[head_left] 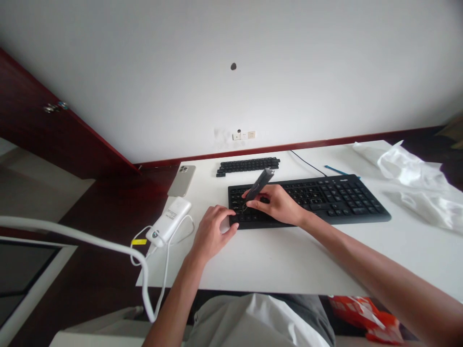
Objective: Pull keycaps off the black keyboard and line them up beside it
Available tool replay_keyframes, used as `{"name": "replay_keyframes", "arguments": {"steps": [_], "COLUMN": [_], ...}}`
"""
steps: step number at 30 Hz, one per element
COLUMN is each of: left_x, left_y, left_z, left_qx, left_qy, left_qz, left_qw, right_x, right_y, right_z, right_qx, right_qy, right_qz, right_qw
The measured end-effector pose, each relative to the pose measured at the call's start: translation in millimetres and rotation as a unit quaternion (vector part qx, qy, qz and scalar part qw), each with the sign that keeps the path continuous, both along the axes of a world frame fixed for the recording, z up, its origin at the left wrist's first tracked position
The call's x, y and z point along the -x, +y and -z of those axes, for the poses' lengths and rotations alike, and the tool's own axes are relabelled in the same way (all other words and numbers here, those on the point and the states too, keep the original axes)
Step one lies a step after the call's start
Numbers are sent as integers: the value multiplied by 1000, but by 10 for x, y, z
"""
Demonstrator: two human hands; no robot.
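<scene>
A black keyboard (358, 200) lies on the white table, and part of its key area shows bare sockets with pale outlines. My left hand (213, 229) grips its front left corner, with the index finger on top and the thumb at the front edge. Above the left part of the keys, my right hand (277, 205) is closed around a dark, slim keycap puller (261, 183). It is tilted, and a thin pale wire shows at its lower end against the keys. Behind the keyboard, loose black keycaps (249, 165) lie in rows.
On the left of the table (275, 260) lie a phone (182, 180) and a white power bank (169, 220) with a cable (137, 255). A blue stick (336, 170) sits behind the keyboard, and crumpled white plastic (401, 168) covers the right side. A red bag (365, 313) is below.
</scene>
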State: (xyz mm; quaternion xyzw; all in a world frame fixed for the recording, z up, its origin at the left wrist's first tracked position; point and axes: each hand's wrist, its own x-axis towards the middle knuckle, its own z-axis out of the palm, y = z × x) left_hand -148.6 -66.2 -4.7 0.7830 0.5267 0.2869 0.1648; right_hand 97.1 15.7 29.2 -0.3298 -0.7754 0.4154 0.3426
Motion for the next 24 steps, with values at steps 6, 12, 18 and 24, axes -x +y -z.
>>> {"name": "replay_keyframes", "arguments": {"steps": [6, 12, 18, 24], "left_x": [-3, 0, 2, 2], "left_y": [-2, 5, -5, -4], "left_z": [-13, -6, -8, -11], "left_qx": [2, -1, 2, 1], "left_qy": [-1, -2, -3, -4], "left_qz": [0, -1, 2, 2], "left_qw": [1000, 1000, 1000, 1000], "right_x": [78, 106, 111, 126], "right_y": [-40, -36, -17, -29], "right_z": [42, 128, 150, 148], "right_qx": [-31, 6, 6, -23], "right_qy": [-21, -26, -32, -60], "right_qz": [-12, -7, 2, -9], "right_qw": [999, 1000, 999, 998]}}
